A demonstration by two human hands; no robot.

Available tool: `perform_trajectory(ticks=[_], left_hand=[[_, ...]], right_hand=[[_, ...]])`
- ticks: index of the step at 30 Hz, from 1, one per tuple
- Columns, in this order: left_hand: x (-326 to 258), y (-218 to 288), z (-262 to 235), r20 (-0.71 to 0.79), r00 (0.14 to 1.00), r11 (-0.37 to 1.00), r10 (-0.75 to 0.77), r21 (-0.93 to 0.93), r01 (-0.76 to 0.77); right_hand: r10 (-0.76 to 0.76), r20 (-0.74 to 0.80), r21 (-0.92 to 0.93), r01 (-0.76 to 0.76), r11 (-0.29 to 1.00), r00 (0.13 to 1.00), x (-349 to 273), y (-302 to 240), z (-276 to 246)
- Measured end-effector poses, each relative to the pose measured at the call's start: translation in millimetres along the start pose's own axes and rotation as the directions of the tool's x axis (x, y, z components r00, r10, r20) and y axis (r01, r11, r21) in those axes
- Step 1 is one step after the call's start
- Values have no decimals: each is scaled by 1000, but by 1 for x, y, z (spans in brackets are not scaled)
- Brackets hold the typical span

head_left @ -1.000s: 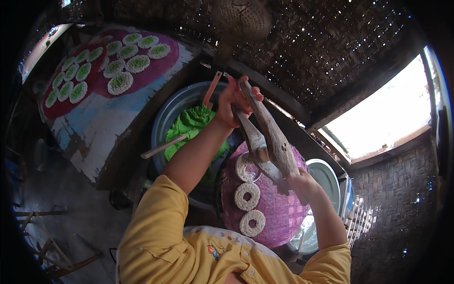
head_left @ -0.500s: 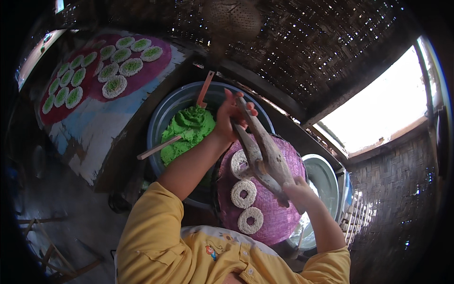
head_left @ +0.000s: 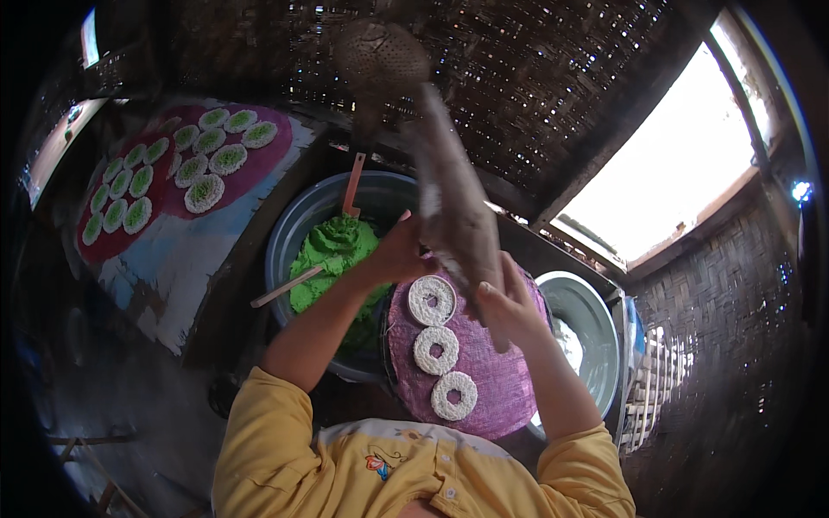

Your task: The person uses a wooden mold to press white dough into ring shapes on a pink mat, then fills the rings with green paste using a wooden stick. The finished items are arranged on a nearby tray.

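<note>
A long wooden press [head_left: 453,190] with two arms is raised and blurred above a round tray covered in purple cloth [head_left: 496,393]. My right hand [head_left: 511,311] is closed around its lower end. At the press's left side, my left hand [head_left: 399,252] grips it, its fingers partly hidden behind the wood. Three white rings of stringy dough lie in a row on the cloth: the far ring [head_left: 432,300], which has a smooth pale rim, the middle ring [head_left: 436,350] and the near ring [head_left: 453,396].
Left of the tray, a large grey-blue basin [head_left: 278,250] holds bright green dough [head_left: 324,250], a wooden stick [head_left: 287,287] and a reddish flat tool [head_left: 353,186]. Rings with green centres [head_left: 205,193] cover cloths on the left table. A second basin [head_left: 596,324] stands at right.
The press has swung upward off the far ring, its upper end now reaching toward the wall. My left hand has moved down and nearer; my right hand has shifted up and left.
</note>
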State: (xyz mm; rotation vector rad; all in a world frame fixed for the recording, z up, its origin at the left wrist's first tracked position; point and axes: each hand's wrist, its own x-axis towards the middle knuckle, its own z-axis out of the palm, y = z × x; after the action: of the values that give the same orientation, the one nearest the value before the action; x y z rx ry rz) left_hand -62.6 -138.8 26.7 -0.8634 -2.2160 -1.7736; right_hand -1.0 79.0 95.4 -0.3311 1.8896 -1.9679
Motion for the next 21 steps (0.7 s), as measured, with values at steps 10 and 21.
perform_trajectory(ticks=[10, 21], left_hand=[[-129, 6, -26, -634, 771, 946, -68, 205, 252], [-207, -22, -122, -211, 978, 846, 3, -520, -115]], right_hand=[[-98, -341, -855, -264, 447, 935, 11, 61, -8], [-116, -363, -871, -293, 395, 924, 27, 89, -15]])
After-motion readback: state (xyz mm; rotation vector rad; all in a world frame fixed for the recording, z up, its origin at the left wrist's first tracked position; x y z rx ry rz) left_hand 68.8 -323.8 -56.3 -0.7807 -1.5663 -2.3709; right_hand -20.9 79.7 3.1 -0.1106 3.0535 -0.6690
